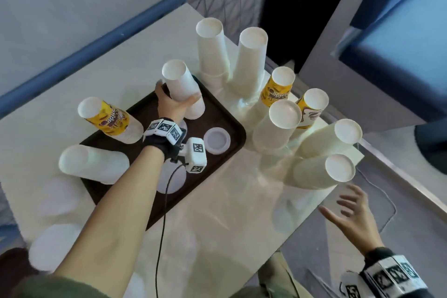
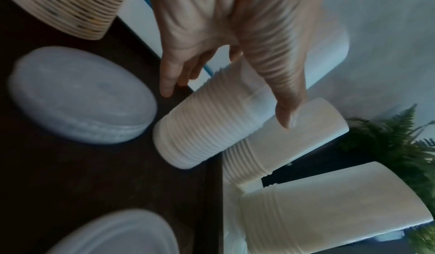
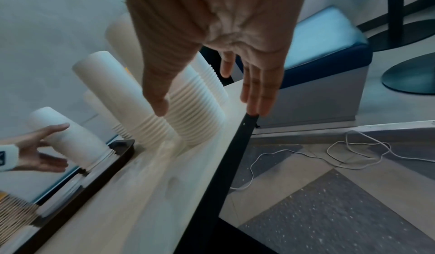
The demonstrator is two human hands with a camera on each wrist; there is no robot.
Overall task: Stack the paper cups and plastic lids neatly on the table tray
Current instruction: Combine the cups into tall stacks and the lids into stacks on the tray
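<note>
A dark brown tray (image 1: 229, 133) lies in the middle of the pale table. My left hand (image 1: 175, 101) grips an upside-down stack of white paper cups (image 1: 180, 84) at the tray's far corner; in the left wrist view my left hand (image 2: 226, 107) has its thumb across the ribbed stack (image 2: 207, 127). Also on the tray are a yellow printed cup stack (image 1: 108, 118), a white cup stack (image 1: 92, 164) and plastic lids (image 1: 217, 140). My right hand (image 1: 346, 208) hovers open and holds nothing beside the table's right edge; in the right wrist view my right hand (image 3: 207, 109) has straight fingers.
Several white and two yellow cup stacks (image 1: 278, 128) crowd the table right of the tray. Blurry lids (image 1: 55, 244) lie near the table's left front. A white cable (image 3: 329, 152) runs on the floor beside a blue seat (image 3: 324, 40). A plant (image 2: 388, 142) stands beyond the table.
</note>
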